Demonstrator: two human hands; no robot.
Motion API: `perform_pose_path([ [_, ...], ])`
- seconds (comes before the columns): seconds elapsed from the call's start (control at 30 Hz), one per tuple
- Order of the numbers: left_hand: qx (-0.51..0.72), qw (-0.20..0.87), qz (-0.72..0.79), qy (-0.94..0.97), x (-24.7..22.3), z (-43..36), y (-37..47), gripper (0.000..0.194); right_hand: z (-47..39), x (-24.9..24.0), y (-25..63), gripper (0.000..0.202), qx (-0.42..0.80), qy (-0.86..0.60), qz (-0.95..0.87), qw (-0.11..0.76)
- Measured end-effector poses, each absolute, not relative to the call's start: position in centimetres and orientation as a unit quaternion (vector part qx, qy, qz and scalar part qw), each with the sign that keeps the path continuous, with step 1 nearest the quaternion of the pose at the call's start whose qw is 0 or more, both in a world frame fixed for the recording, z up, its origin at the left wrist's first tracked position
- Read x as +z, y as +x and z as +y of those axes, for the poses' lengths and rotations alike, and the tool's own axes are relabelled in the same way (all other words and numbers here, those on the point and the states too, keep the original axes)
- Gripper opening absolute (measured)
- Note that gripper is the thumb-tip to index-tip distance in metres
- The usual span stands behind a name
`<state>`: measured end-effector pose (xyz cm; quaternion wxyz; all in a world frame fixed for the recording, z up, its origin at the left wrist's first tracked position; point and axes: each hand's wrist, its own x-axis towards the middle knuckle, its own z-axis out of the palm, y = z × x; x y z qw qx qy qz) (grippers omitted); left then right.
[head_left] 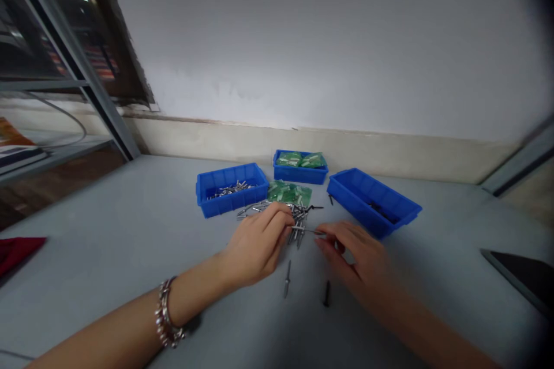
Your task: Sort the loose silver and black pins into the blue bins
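Fastener of slender silver metal (307, 230) is pinched at one end by the closed fingertips of the left hand (259, 242) and at the other by those of the right hand (362, 251), beside a loose pile of silver metal pins (299, 216) on a grey desk (130, 230).

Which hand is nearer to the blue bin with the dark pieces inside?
Right. The right hand is close by, on the near side of the blue bin; the left hand is farther away, to the bin's left, beside the silver metal pieces.
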<state>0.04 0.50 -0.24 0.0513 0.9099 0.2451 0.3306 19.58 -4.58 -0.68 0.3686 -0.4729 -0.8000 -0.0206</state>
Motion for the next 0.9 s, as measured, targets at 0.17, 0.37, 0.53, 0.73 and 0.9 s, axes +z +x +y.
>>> perform_pose_path([
  [0.17, 0.333, 0.058, 0.240, 0.910, -0.3, 0.6, 0.0, 0.016, -4.7, -0.4, 19.5, 0.016, -0.023, -0.471, -0.803, 0.364],
  [0.37, 0.319, 0.044, 0.255, 0.912, 0.1, 0.5, 0.0, 0.021, -4.8, -0.2, 19.7, 0.017, -0.017, -0.449, -0.813, 0.370],
  [0.53, 0.196, -0.059, 0.388, 0.899, 0.1, 0.9, 0.0, 0.021, -4.4, 0.9, 21.2, 0.023, -0.148, -0.514, -0.766, 0.357],
  [0.73, 0.081, -0.152, 0.466, 0.868, -0.3, 1.7, -0.6, 0.017, -4.1, 2.2, 23.1, 0.035, -0.320, -0.634, -0.666, 0.228],
  [0.9, 0.028, -0.161, 0.476, 0.864, -0.2, 1.8, -1.0, 0.028, -3.8, 2.3, 23.9, 0.031, -0.289, -0.724, -0.615, 0.117],
])
